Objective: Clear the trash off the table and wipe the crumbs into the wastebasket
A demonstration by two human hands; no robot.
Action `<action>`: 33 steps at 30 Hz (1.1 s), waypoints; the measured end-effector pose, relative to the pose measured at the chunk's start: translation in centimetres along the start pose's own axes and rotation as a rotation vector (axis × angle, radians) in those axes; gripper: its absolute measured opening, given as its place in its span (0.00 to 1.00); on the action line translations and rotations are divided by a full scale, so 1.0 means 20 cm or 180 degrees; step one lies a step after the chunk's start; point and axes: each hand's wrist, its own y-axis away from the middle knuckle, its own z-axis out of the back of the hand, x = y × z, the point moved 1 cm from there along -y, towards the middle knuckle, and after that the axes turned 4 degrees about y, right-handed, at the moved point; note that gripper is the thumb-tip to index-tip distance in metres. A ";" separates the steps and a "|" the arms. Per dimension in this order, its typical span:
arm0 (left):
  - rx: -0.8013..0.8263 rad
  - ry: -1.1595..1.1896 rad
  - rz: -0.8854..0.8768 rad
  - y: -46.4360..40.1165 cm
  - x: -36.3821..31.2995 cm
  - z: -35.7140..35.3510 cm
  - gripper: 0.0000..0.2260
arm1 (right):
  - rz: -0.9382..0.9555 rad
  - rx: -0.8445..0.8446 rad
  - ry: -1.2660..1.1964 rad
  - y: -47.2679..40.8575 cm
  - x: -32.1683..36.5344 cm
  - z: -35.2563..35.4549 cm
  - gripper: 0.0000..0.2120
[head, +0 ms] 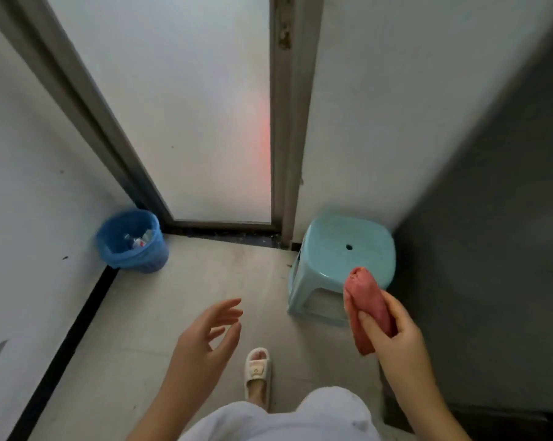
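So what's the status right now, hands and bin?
Left hand open, empty. Right hand gripping red cloth. Blue wastebasket in corner, trash inside. Floor path clear; teal stool off to the right.

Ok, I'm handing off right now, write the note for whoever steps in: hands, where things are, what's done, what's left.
Left hand: open, empty, held out over the floor.
Right hand: closed on the folded red cloth, in front of the teal stool.
Blue-lined wastebasket: in the corner, ahead to the left, beside the frosted door; some trash already inside.
The table is out of view, so whether it is cleared or wiped cannot be told.
Left: check the table; wipe any crumbs into the wastebasket.
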 end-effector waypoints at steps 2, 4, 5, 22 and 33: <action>0.0269 -0.0106 -0.0143 -0.23 -0.07 -0.04 0.19 | 0.0011 -0.0267 -0.0047 -0.13 0.04 0.02 0.17; 0.0592 -0.0216 -0.0228 -0.46 -0.13 -0.11 0.19 | 0.0029 -0.0535 -0.0019 -0.26 0.07 0.05 0.18; 0.0737 -0.0251 -0.0248 -0.57 -0.14 -0.16 0.19 | 0.0017 -0.0664 0.0011 -0.34 0.06 0.08 0.18; 0.1739 -0.1857 0.0432 -1.75 0.40 -1.58 0.24 | -0.0778 0.0204 0.1753 -1.92 -0.85 0.12 0.22; 0.2218 -0.2917 -0.0002 -1.84 0.93 -1.75 0.30 | -0.0624 0.0185 0.2333 -2.03 -1.31 -0.29 0.27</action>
